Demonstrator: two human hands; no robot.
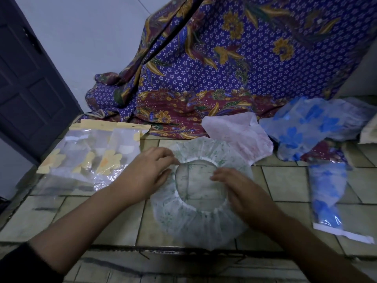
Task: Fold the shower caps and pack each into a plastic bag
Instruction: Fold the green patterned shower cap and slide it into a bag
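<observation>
The green shower cap (195, 219) lies flat on the tiled top (98, 221) with its round hole facing up. Both hands are on the white stretchy rim around that hole. The part of the cap closest to the person spreads out between the two wrists.

The left hand (151, 170) pinches the rim at the far left side of the hole. Its fingers are bent and its thumb is close to them. The right hand (234, 186) has bent fingers hooked on the rim at the right side of the hole, holding it. It is a bit blurry there, so how tight that hold is cannot be told. The hands are apart, with the hole between them.

Well to the right of the right hand, a packed blue cap (326, 193) lies in its plastic bag on the tiles. Near the left hand, on its left, lie clear bags (87, 154) with yellow flower caps inside.

Past the hands, a pink cap (236, 135) sits right by the green cap's far edge. A loose blue flower cap (306, 123) lies farther right. Behind them all hangs a purple flower cloth (224, 68). A dark door (26, 88) stands far off to the left.
</observation>
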